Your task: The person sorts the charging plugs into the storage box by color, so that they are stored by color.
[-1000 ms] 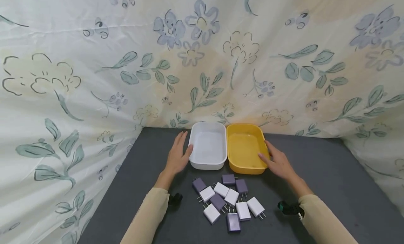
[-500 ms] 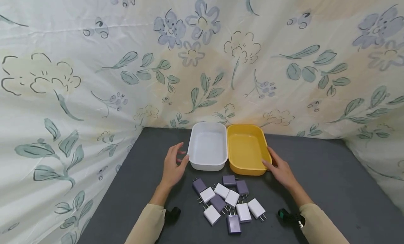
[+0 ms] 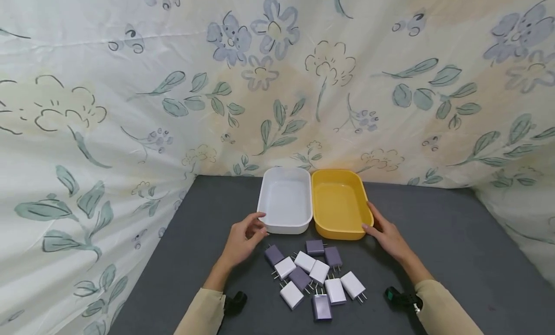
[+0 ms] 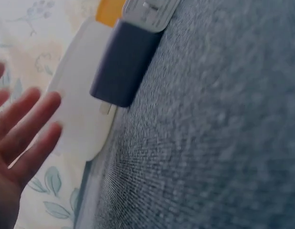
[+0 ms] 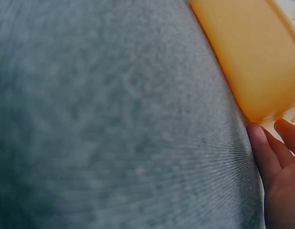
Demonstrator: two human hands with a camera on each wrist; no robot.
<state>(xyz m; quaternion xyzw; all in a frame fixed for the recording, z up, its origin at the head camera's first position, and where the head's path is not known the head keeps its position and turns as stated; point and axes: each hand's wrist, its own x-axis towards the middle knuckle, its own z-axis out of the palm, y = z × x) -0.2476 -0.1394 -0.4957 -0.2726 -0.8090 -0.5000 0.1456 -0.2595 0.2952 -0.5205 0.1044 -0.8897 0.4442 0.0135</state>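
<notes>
In the head view my left hand (image 3: 240, 241) is at the front-left corner of a white plastic bin (image 3: 286, 226), holding nothing, its fingers loosely bent. The left wrist view has its spread fingers (image 4: 30, 119) beside the bin's wall and a dark purple charger. My right hand (image 3: 388, 236) rests against the right side of a yellow plastic bin (image 3: 340, 233), thumb near its front-right corner; the right wrist view has those fingers (image 5: 264, 148) touching the lower wall. Between the forearms lies a cluster of white chargers (image 3: 291, 295) and purple chargers (image 3: 322, 307), prongs pointing various ways.
Both bins stand side by side at the back of the dark grey table (image 3: 433, 238), near a floral cloth (image 3: 277, 94) hanging behind and at the sides. A black wrist camera (image 3: 235, 303) sits under the left sleeve, another wrist camera (image 3: 401, 299) under the right.
My left hand has come away from the white bin's left side and moved toward me, down to its front-left corner. The right hand has shifted slightly forward along the yellow bin. The chargers stay put.
</notes>
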